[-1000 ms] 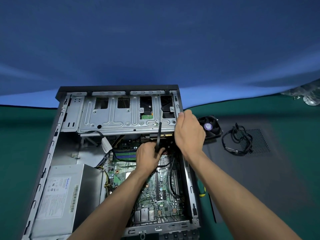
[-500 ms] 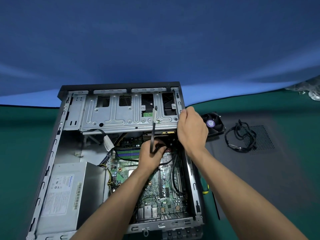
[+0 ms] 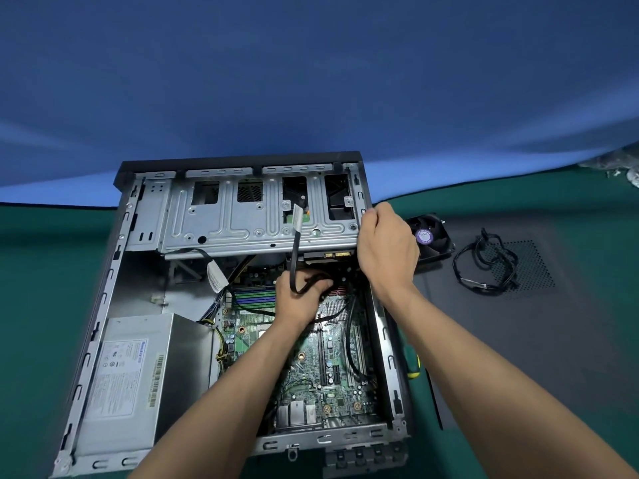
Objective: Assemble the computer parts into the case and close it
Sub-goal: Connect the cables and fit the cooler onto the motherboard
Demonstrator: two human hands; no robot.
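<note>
An open computer case [image 3: 103, 305] lies flat on the green table. Inside are the green motherboard [image 3: 332, 368], a grey power supply [image 3: 138, 375] at the lower left and a silver drive cage [image 3: 242, 226] across the far end. My left hand [image 3: 299, 300] is inside the case below the cage and grips a black cable [image 3: 295, 250] that loops up over the cage with a white tag near its tip. My right hand [image 3: 387, 250] holds the right end of the drive cage at the case's right wall, fingers curled over the edge.
A black case fan [image 3: 430, 240] sits just right of the case. A coiled black cable [image 3: 484, 267] lies on the dark side panel [image 3: 536, 340] further right. A green-and-yellow screwdriver handle [image 3: 411, 364] shows beside the case's right wall.
The cable's free end has swung left and higher over the drive cage as my left hand shifted slightly. My right hand stays on the cage's right end.
</note>
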